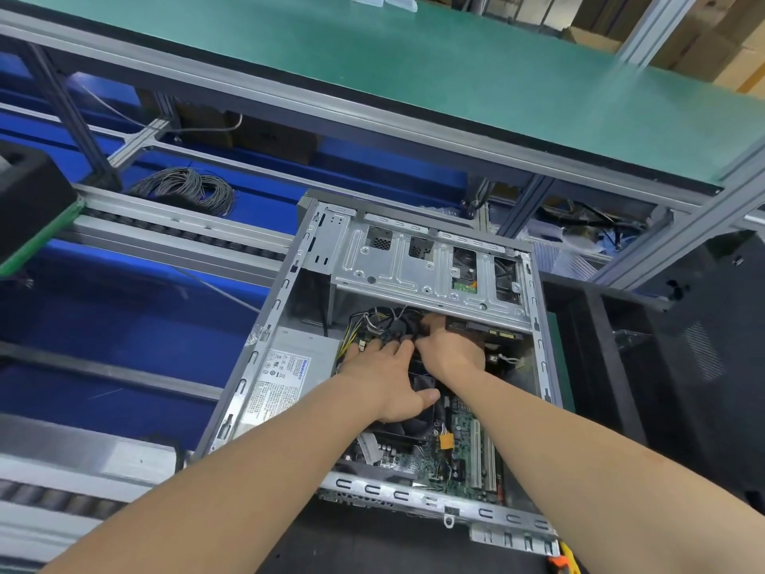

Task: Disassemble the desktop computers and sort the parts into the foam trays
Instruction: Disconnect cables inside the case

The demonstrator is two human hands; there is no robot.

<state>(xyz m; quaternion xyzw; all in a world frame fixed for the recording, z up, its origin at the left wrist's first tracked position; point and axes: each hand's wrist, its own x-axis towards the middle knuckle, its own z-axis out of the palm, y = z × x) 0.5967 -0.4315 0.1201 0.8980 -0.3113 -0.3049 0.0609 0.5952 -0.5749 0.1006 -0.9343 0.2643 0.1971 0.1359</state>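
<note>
An open computer case point(271, 321) lay on its side. The left hand point(385, 379) rested flat by the cable bundle point(389, 319); the right hand point(449, 348) reached in, its grip hidden. The wires looked limp and the plugs fragile: best pulled by the plug.

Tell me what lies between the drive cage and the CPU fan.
In the head view, the cable bundle and both hands: right hand gripping the bundle, left hand flat beside it.

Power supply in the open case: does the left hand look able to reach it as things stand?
Probably yes. The power supply lies uncovered in the lidless case, and the left hand rests right beside it on the cables, with nothing between.
</note>
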